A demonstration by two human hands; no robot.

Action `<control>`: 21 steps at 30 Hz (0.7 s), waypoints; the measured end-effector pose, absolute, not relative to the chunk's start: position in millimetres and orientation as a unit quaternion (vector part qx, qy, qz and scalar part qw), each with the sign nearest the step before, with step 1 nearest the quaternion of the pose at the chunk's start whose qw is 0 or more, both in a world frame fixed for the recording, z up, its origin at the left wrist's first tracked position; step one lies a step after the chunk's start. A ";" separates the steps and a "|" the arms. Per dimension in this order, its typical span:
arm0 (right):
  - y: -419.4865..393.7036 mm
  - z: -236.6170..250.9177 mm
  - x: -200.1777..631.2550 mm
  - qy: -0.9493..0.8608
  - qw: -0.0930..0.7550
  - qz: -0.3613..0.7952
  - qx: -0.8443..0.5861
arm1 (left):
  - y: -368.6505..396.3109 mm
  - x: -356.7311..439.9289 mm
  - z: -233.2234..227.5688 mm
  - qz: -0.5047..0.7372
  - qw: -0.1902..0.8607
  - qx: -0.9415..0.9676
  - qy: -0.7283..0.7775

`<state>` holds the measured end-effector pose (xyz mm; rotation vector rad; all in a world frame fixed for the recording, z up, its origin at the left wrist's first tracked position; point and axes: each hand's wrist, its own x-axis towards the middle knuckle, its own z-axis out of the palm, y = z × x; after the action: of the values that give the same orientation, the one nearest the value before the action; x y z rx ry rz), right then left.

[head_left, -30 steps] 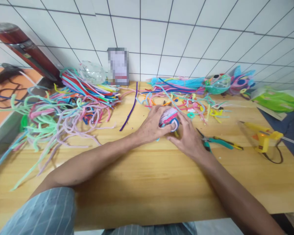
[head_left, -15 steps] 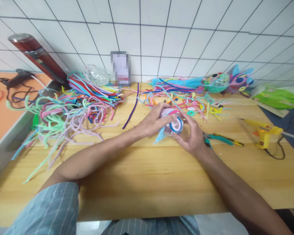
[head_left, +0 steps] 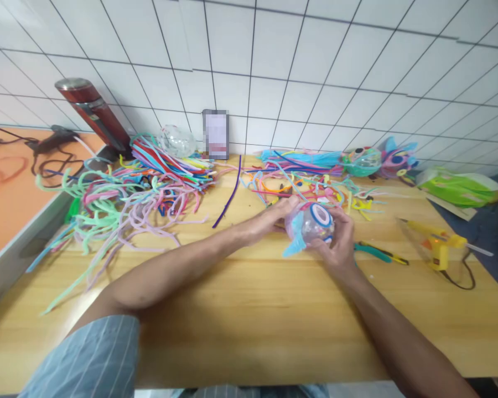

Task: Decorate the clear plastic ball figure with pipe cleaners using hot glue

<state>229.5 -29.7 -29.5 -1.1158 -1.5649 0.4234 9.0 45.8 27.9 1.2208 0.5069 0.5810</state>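
Pipe cleaners (head_left: 120, 193) lie in a big loose heap at the left back part of the wooden table (head_left: 249, 309), next to a dark red flask (head_left: 93, 113) at the wall. A single purple pipe cleaner (head_left: 229, 193) lies alone between this heap and the hands.

Compared with a second ago, the clear ball figure (head_left: 309, 224) is now lifted and turned – its blue and white ring eye faces up and a light blue fin hangs down at its left side. This suggests the person is checking the piece, not pressing parts on it. The left hand (head_left: 274, 216) touches the ball with flat fingertips from the left, not closed around it. The right hand (head_left: 336, 243) cups the ball from below and from the right, grasping it just above the table, near the middle.

Behind the hands a second pile of coloured pieces (head_left: 302, 177) spreads toward the back edge. Teal pliers (head_left: 375, 253) lie just beside the right wrist, and a yellow glue gun (head_left: 435, 243) stands farther right – its cord loops close to the right edge
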 end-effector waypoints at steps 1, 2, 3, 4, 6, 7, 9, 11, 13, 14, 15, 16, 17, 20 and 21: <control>-30.3 -30.6 229.6 -0.640 0.562 0.177 -0.494 | 43.9 8.7 28.8 0.286 0.738 0.564 0.237; -30.8 -31.6 229.5 -0.623 0.565 0.173 -0.513 | 41.8 8.3 29.4 0.315 0.711 0.577 0.250; -31.4 -32.4 229.3 -0.612 0.564 0.168 -0.528 | 39.8 8.0 29.6 0.343 0.677 0.592 0.271; -32.2 -33.1 229.1 -0.607 0.561 0.163 -0.538 | 38.2 7.9 29.2 0.366 0.642 0.607 0.294; -34.1 -34.5 228.9 -0.612 0.554 0.149 -0.545 | 36.6 8.1 26.6 0.375 0.605 0.620 0.330; -35.1 -35.1 229.2 -0.618 0.548 0.139 -0.546 | 36.6 8.5 24.7 0.367 0.608 0.617 0.339; -36.9 -35.6 230.2 -0.633 0.533 0.113 -0.549 | 37.8 9.4 21.2 0.349 0.638 0.596 0.340; -37.9 -34.3 231.0 -0.648 0.514 0.082 -0.556 | 39.6 10.1 19.0 0.341 0.664 0.572 0.339; -38.2 -30.9 230.5 -0.662 0.498 0.053 -0.558 | 41.2 10.3 19.1 0.334 0.681 0.551 0.347; -38.2 -28.6 229.5 -0.668 0.492 0.042 -0.556 | 41.9 10.1 20.1 0.326 0.691 0.540 0.353; -38.3 -26.2 228.2 -0.673 0.489 0.034 -0.554 | 42.3 9.8 21.6 0.317 0.703 0.527 0.356; -38.3 -24.0 226.5 -0.674 0.488 0.031 -0.553 | 42.6 9.2 23.6 0.308 0.715 0.517 0.357; -38.3 -22.2 224.8 -0.671 0.490 0.036 -0.556 | 42.7 8.4 26.1 0.300 0.724 0.510 0.355; -37.8 -20.0 220.3 -0.624 0.522 0.098 -0.573 | 41.0 5.7 33.8 0.292 0.724 0.531 0.330; -37.3 -20.4 219.6 -0.599 0.540 0.129 -0.578 | 39.8 5.2 35.5 0.298 0.712 0.550 0.318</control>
<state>219.6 -37.3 -20.4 -1.3729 -1.4231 0.3055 5.2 39.8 35.5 1.2203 0.7048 0.6618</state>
